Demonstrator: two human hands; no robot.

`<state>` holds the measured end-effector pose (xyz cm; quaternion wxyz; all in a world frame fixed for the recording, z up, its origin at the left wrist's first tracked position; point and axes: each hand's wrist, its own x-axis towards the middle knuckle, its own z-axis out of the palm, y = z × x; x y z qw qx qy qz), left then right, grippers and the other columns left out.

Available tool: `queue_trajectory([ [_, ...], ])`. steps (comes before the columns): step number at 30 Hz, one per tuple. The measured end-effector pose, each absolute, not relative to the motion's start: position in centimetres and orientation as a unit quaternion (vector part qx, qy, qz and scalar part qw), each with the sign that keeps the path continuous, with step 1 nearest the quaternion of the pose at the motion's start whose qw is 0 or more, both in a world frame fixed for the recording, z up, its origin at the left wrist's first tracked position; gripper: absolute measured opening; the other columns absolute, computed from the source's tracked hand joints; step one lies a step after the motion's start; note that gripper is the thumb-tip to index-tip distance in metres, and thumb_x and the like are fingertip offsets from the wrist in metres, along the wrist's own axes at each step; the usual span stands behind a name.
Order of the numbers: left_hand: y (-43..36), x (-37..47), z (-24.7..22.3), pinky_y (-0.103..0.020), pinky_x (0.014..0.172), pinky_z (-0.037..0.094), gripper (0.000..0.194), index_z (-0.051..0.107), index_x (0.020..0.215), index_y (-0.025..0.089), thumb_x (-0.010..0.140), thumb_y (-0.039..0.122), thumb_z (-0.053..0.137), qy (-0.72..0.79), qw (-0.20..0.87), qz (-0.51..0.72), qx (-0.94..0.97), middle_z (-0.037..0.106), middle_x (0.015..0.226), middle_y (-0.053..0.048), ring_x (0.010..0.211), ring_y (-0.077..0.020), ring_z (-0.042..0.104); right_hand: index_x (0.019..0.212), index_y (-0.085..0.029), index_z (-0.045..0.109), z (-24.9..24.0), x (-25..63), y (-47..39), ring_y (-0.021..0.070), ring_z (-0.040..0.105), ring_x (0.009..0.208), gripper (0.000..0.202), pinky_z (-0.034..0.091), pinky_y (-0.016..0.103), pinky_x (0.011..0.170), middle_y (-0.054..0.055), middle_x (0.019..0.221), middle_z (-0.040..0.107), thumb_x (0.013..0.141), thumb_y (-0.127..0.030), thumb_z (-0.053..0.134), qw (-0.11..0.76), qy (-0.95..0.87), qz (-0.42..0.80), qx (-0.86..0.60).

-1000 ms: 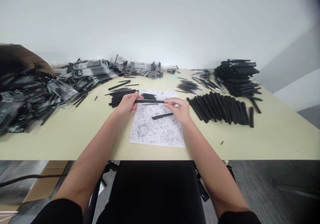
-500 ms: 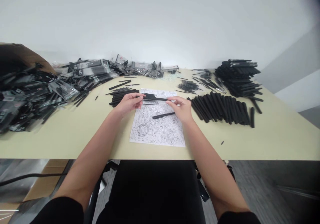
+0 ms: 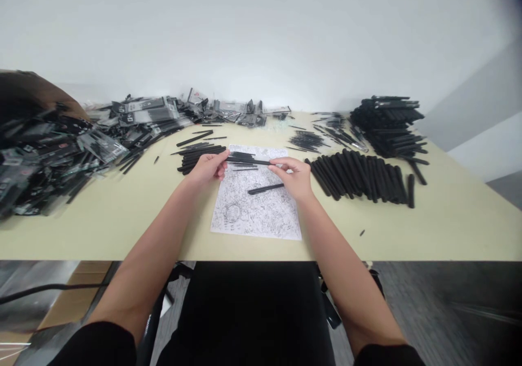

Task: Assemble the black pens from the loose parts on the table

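Observation:
A slim black pen (image 3: 255, 161) is stretched level between my two hands, above a sheet of scribbled paper (image 3: 256, 213). My left hand (image 3: 207, 168) pinches the pen's left end between thumb and fingers. At the other end, my right hand (image 3: 294, 177) closes its thumb and fingertips on it. Beneath the right hand a second black pen (image 3: 265, 189) lies on the paper, its right end hidden. Several thin black sticks (image 3: 244, 167) rest near the paper's top edge, partly behind the held pen. A stack of black pens (image 3: 185, 165) lies just beyond my left hand.
Plastic packets (image 3: 147, 110) and an open cardboard box (image 3: 44, 91) crowd the left. A row of thick black pens (image 3: 362, 175) lies right, before a taller pen pile (image 3: 387, 126). Thin refills (image 3: 305, 141) lie at the back. One small black piece (image 3: 362, 233) sits near the front edge.
Both hands and the pen have shifted very slightly left, the left hand a little more. Its fingers have moved a bit at the pen's end. Everything on the table stays put.

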<state>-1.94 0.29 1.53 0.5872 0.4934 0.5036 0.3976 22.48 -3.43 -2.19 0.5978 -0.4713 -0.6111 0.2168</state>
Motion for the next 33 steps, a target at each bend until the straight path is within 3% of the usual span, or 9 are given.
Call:
queue_trajectory([
  [7,-0.4,-1.5,2.4,-0.02,0.043,0.035,0.063,0.04,0.039,0.019,0.097,0.042,0.052,0.538,0.559,0.384,0.5,0.027,0.029,0.004,0.03,-0.008,0.041,0.079,-0.028,0.079,-2.1,22.5,-3.3,0.0158,0.066,0.071,0.007,0.056,0.031,0.066,0.001,0.085,0.078,0.073,-0.03,0.081,0.603,-0.616,0.217,-0.458],
  [17,-0.1,-1.5,2.4,-0.025,0.046,0.036,0.074,0.034,0.028,0.02,0.097,0.045,0.049,0.587,0.527,0.359,0.5,0.021,0.025,0.001,0.029,-0.0107,0.04,0.078,-0.029,0.079,-2.0,22.6,-3.4,0.0174,0.071,0.08,0.006,0.055,0.031,0.064,0.0,0.083,0.078,0.073,-0.026,0.08,0.627,-0.629,0.201,-0.413],
  [23,0.2,-2.1,2.4,-0.023,0.043,0.035,0.07,0.035,0.03,0.021,0.095,0.041,0.05,0.598,0.535,0.377,0.464,0.023,0.027,0.0,0.031,-0.0108,0.04,0.076,-0.027,0.077,-2.1,23.2,-3.1,0.0182,0.071,0.082,0.002,0.055,0.031,0.065,0.002,0.086,0.077,0.074,-0.027,0.079,0.644,-0.612,0.175,-0.425],
  [29,1.4,-3.2,2.3,-0.023,0.039,0.033,0.06,0.036,0.038,0.022,0.092,0.043,0.053,0.579,0.546,0.463,0.391,0.024,0.03,0.002,0.032,-0.0106,0.034,0.081,-0.024,0.077,-2.3,23.5,-2.8,0.0108,0.057,0.059,0.01,0.051,0.029,0.061,0.001,0.09,0.076,0.074,-0.031,0.077,0.644,-0.576,0.157,-0.478],
  [33,2.5,-4.7,2.3,-0.024,0.037,0.029,0.048,0.041,0.046,0.022,0.088,0.041,0.054,0.596,0.484,0.549,0.33,0.033,0.037,0.003,0.034,-0.0092,0.028,0.086,-0.023,0.076,-2.8,23.9,-2.5,0.0095,0.05,0.053,0.015,0.045,0.027,0.056,-0.001,0.073,0.069,0.075,-0.033,0.076,0.642,-0.539,0.158,-0.523],
])
